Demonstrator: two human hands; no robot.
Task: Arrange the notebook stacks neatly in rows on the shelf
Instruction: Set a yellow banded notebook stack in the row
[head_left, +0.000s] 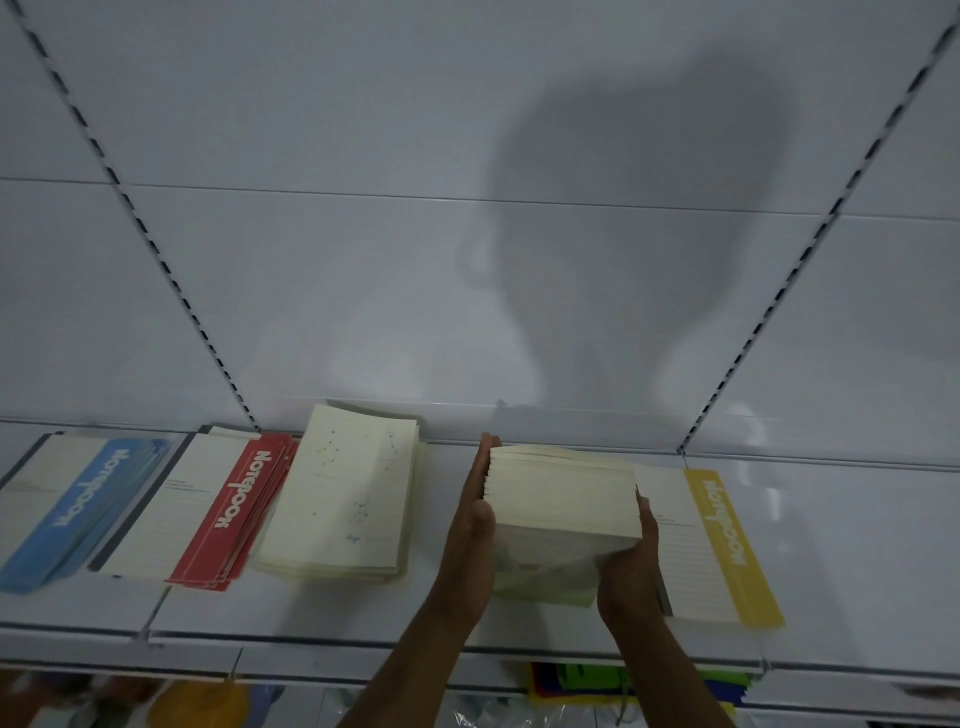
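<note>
Both hands are on a thick cream notebook stack (563, 499), lifted a little and tilted so its page edges face us, above the white shelf (322, 618) between the constellation-print stack and the yellow one. The left hand (475, 514) lies flat against the stack's left side, fingers straight and pointing to the far wall, thumb on the near corner. The right hand (631, 561) cups the near right corner from below, its fingers curled under the stack and the thumb up along the right edge. Under the held stack a pale greenish cover shows on the shelf, blurred; I cannot tell what it is. To the right, touching the right hand, lies a stack with a yellow "Notebook" band (727, 545). To the left sits a cream stack printed with small constellation dots (343, 493), slightly fanned. Further left comes a stack with a red "Notebook" band (234, 514), its covers slid askew, then one with a blue band (83, 509) at the far left. Coloured goods (582, 680) show on the lower shelf below.
</note>
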